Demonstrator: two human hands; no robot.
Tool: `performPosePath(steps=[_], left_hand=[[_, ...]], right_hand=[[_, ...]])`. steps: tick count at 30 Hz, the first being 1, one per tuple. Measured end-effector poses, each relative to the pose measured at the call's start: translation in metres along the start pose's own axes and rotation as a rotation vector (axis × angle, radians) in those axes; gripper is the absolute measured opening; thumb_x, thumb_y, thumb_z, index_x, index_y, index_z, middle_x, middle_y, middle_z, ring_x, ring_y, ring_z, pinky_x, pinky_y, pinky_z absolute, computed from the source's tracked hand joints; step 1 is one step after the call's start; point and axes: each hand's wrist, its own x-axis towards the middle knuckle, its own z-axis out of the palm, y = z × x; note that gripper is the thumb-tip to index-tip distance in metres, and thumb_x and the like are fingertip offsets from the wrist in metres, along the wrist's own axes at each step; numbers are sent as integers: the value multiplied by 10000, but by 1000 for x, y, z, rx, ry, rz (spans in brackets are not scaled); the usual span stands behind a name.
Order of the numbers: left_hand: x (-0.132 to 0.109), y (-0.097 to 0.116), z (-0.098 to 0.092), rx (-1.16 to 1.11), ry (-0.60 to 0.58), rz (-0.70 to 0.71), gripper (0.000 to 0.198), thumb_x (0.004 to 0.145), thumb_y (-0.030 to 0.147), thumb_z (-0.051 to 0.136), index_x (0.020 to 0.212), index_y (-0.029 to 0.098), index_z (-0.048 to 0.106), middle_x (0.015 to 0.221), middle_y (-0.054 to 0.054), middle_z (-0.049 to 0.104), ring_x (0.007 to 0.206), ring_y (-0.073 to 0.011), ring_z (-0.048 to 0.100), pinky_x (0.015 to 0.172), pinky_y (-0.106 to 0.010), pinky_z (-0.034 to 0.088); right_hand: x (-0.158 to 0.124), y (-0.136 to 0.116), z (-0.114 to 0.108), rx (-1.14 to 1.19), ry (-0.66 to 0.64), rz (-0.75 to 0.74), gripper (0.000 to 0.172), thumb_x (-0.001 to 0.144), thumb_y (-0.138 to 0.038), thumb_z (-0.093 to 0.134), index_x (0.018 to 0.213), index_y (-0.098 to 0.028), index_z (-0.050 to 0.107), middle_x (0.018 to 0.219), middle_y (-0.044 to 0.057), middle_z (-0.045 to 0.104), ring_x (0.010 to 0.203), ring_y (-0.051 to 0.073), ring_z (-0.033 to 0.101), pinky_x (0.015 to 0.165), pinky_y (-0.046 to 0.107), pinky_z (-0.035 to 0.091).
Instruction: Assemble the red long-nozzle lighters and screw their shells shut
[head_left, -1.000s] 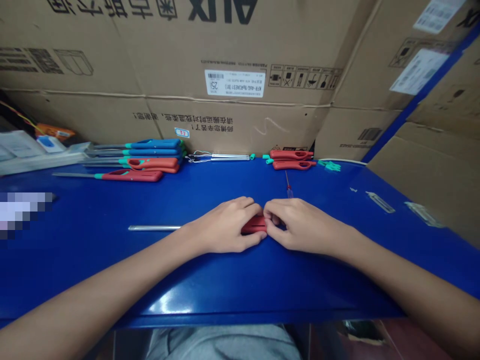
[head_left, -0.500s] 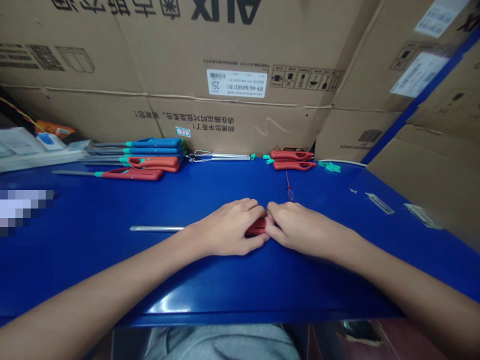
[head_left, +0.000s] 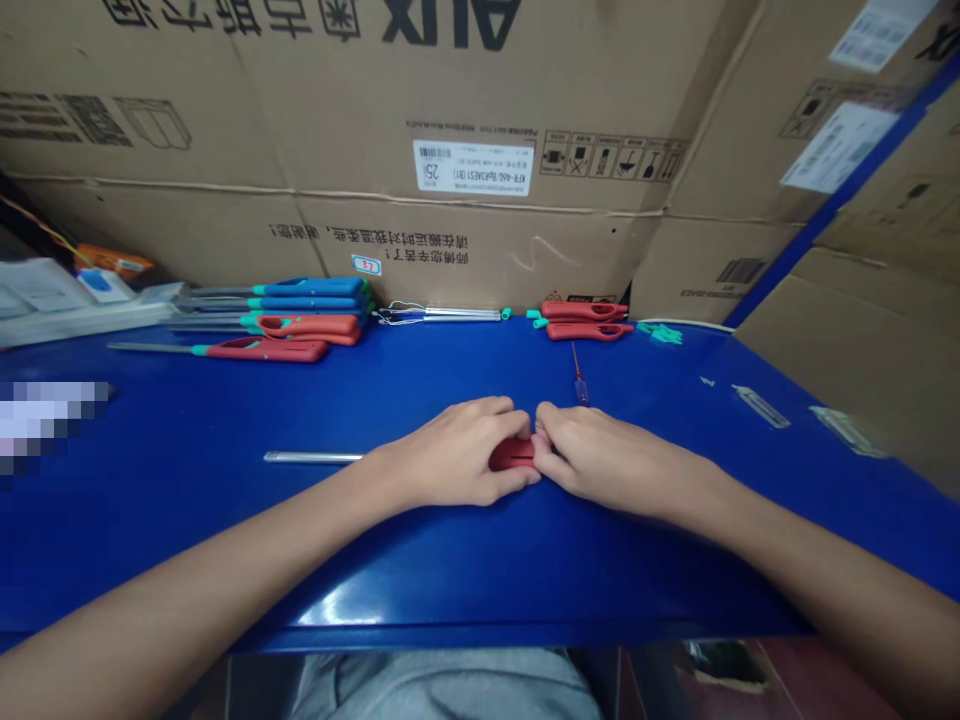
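Both of my hands close on a red-handled gas lighter (head_left: 513,455) just above the blue table. My left hand (head_left: 465,452) arches over the handle, thumb on the near side and fingers on the far side. The lighter's silver metal tube (head_left: 315,457) points left from under my left wrist. My right hand (head_left: 581,445) pinches the handle's right end, its fingertips meeting those of the left hand. Much of the handle is hidden under the fingers. Beyond my right hand lies a small screwdriver (head_left: 581,385) with a purple clear handle.
Assembled lighters in blue (head_left: 307,301) and red (head_left: 262,349) lie at the back left. Metal tubes with wires (head_left: 461,315), red handle shells (head_left: 589,330) and green small parts (head_left: 660,333) line the back. A large cardboard box (head_left: 337,120) stands behind the blue table (head_left: 450,580).
Both hands keep their grip on the lighter and have barely shifted. A little more of the red handle shows between them, and the tube has moved very slightly right.
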Motion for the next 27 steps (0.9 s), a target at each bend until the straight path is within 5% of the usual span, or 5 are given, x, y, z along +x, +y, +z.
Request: performPosePath(steps=[8, 13, 17, 20, 27], left_hand=[[1, -1, 1, -12, -13, 5, 294, 875, 445, 571, 882, 150, 568, 860, -47, 554, 767, -183, 546, 692, -307, 447], [-1, -1, 0, 5, -9, 1, 329, 888, 447, 553, 999, 140, 588, 980, -88, 559, 941, -233, 544, 812, -360, 472], [-1, 0, -2, -5, -32, -11, 314, 898, 433, 543, 1033, 154, 588, 1003, -85, 566, 1002, -243, 532, 858, -377, 471], [-1, -1, -2, -27, -41, -18, 312, 897, 423, 549, 1060, 160, 582, 1031, -85, 577, 1011, -240, 537, 883, -385, 462], [-4, -2, -5, -133, -21, 4, 268, 892, 345, 586, 1125, 211, 591, 1061, -50, 606, 1033, -213, 537, 922, -360, 437]], right_hand=[[-2, -2, 0, 2, 13, -4, 159, 946, -201, 380, 889, -152, 520, 784, 78, 659, 674, 197, 628, 556, 287, 305], [-4, 14, -8, 59, 204, 4, 301, 956, -265, 390, 727, -182, 567, 693, 42, 643, 612, 164, 572, 558, 284, 335], [0, 56, -6, -21, 405, -58, 257, 828, -119, 510, 1045, -160, 640, 1066, 103, 661, 973, 239, 603, 801, 329, 433], [7, 81, 1, -104, 242, -101, 383, 733, -6, 509, 1041, -177, 660, 1196, 113, 614, 1052, 266, 575, 832, 358, 446], [7, 76, -5, -102, 364, -139, 156, 811, -118, 547, 910, -196, 639, 931, 68, 689, 883, 257, 619, 777, 397, 471]])
